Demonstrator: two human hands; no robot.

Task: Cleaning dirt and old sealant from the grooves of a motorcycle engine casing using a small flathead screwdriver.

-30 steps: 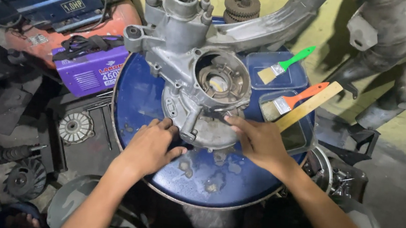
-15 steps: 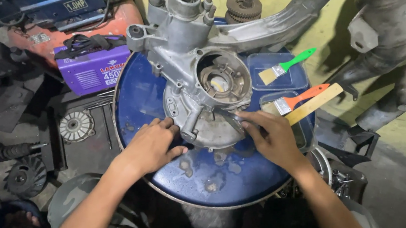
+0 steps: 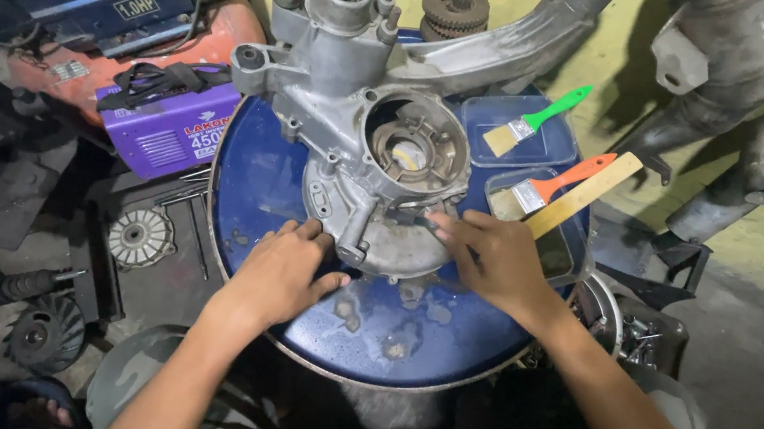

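A grey metal engine case [image 3: 364, 156] lies on a round blue drum top [image 3: 262, 183], filling its upper half from ten to two o'clock. The left hand [image 3: 286, 271] rests flat with fingers spread at the case's seven o'clock edge, while the right hand [image 3: 495, 260] at four o'clock pinches what looks like a small dark tool [image 3: 415, 218] against the case rim. Two brushes, green-handled [image 3: 534, 122] and orange-handled [image 3: 550, 187], lie in clear trays at two o'clock.

A round blue drum top [image 3: 281, 185] serves as the counter. The grey engine casing [image 3: 360, 155] lies across its middle. Right of the casing sit two clear plastic trays [image 3: 550, 147], each bearing a paintbrush [image 3: 535, 122].
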